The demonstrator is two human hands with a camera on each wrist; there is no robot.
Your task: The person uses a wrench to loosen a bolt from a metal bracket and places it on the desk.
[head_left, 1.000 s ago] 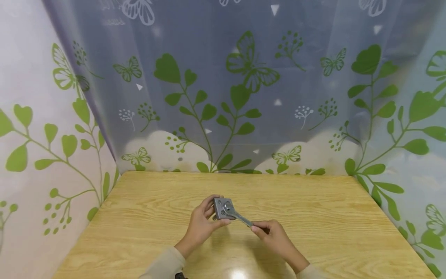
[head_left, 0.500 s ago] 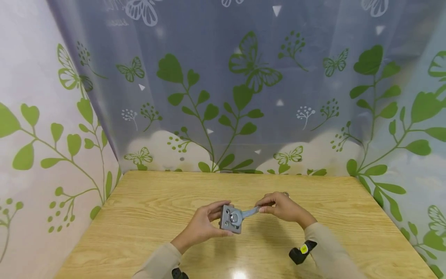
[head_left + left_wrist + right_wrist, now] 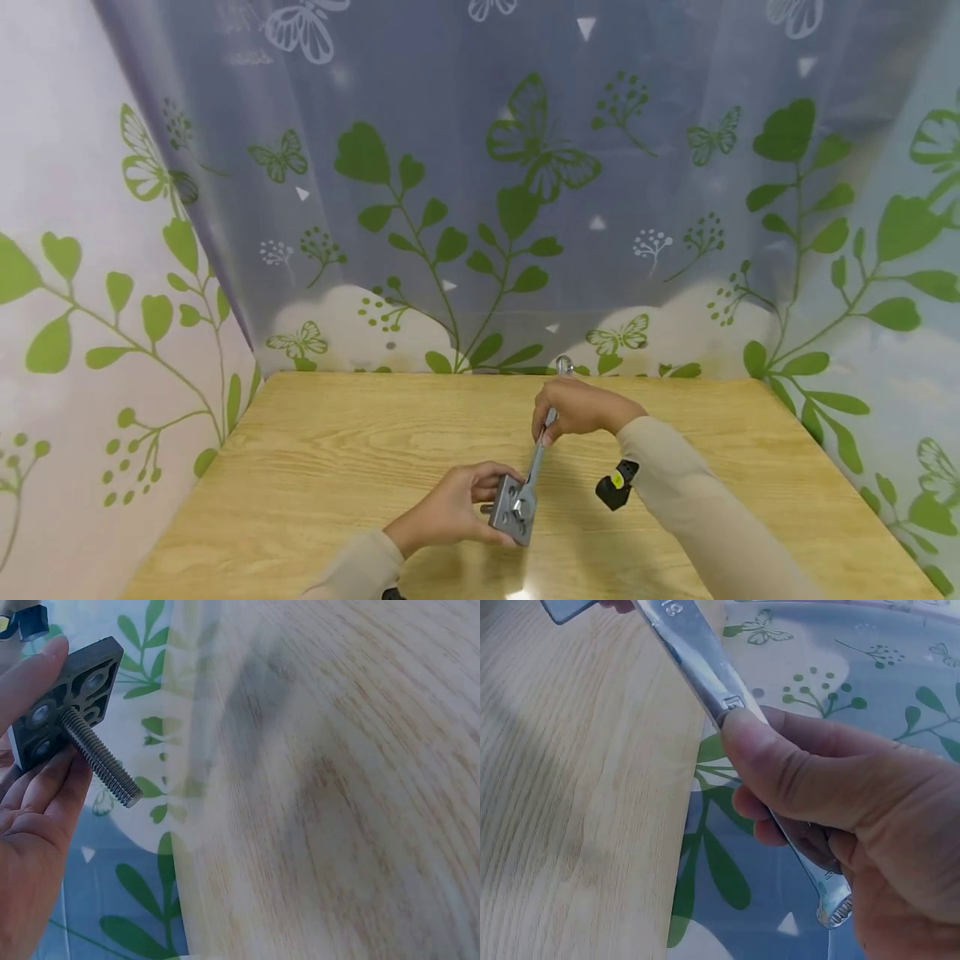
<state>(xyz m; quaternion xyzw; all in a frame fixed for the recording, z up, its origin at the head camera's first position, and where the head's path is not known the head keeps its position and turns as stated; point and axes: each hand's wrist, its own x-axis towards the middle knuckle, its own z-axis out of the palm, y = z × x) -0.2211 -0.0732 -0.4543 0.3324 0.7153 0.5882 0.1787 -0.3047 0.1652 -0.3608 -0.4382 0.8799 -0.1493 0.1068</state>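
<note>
My left hand (image 3: 453,504) grips a grey square plate (image 3: 504,523) with holes near its corners, fingers behind and thumb along the lower edge. A bolt's hex head (image 3: 519,507) sits at the plate's middle. From the plate's ribbed back, the threaded bolt shank (image 3: 103,759) sticks out in the left wrist view. My right hand (image 3: 581,408) pinches a combination wrench (image 3: 536,465) by its shaft. One wrench end is at the bolt head; the toothed ring end (image 3: 836,911) extends past my hand. The plate is held tilted above the table.
Beneath both hands spreads a wood-grain table (image 3: 360,425). Printed sheets with leaves and butterflies (image 3: 420,192) close off its back and sides. Black wrist devices (image 3: 618,483) are worn on the sleeves.
The wrench has swung round from pointing lower right to pointing away from me. My right hand has moved up and away with it, while my left hand and the plate shifted lower and rightward.
</note>
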